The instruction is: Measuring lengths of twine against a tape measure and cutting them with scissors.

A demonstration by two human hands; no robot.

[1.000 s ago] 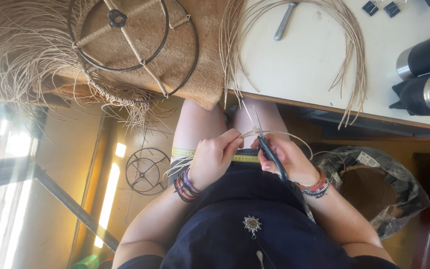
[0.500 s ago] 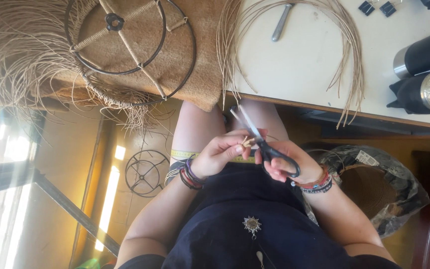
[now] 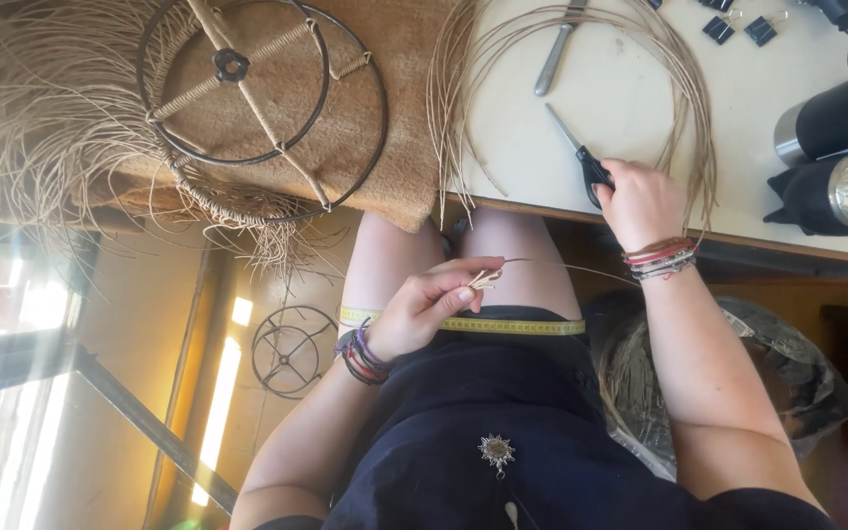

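My left hand (image 3: pixel 424 309) rests over my lap and pinches the ends of a few thin tan reed strands (image 3: pixel 532 263) between thumb and fingers. The strands run off to the right across my thighs. My right hand (image 3: pixel 643 201) reaches up onto the white table (image 3: pixel 620 108), fingers closed around the black handle of a pair of scissors (image 3: pixel 581 157). The scissors lie flat on the table with the blades pointing up and left. A yellow tape measure (image 3: pixel 503 324) lies across my lap just below the left hand.
A round metal ring frame (image 3: pixel 247 88) bound with fibre lies on a brown mat with loose straw (image 3: pixel 31 128). A reed coil (image 3: pixel 689 108), a metal tool (image 3: pixel 556 49), binder clips (image 3: pixel 738 27) and black flasks (image 3: pixel 836 118) share the table. On the floor are a plastic bag (image 3: pixel 787 383) and a small wire frame (image 3: pixel 291 348).
My right hand has lifted from my lap to the table, taking the scissors with it. The left hand stayed over my lap holding the strands.
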